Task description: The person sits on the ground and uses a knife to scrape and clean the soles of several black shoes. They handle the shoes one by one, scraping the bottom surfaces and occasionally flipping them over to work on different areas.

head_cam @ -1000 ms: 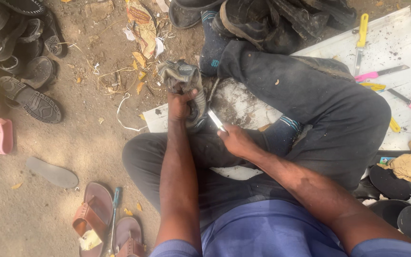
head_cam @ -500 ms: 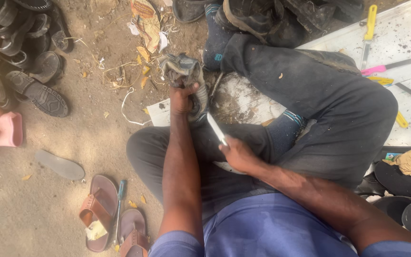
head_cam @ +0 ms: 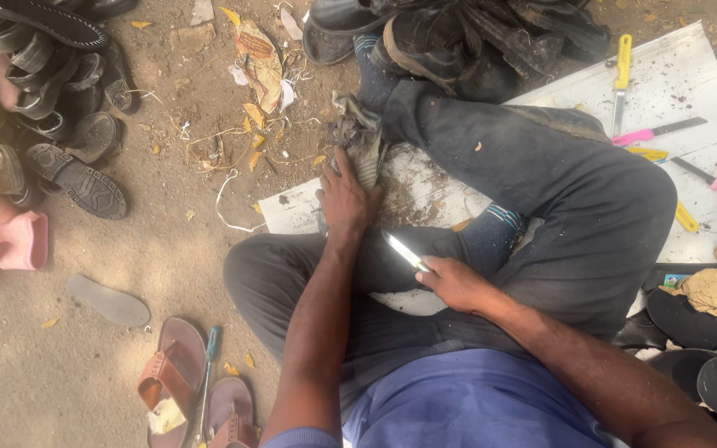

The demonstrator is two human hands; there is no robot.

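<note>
Bare dirt (head_cam: pixel 159 249) left; shoe heap (head_cam: pixel 475 33) ahead

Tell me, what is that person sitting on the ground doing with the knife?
The person sits cross-legged on a white board laid on the dirt. Their left hand presses down on a worn grey shoe. Their right hand holds a small knife, its blade pointing toward the shoe but not touching it. More knives lie on the board, with piles of old shoes around.
</note>
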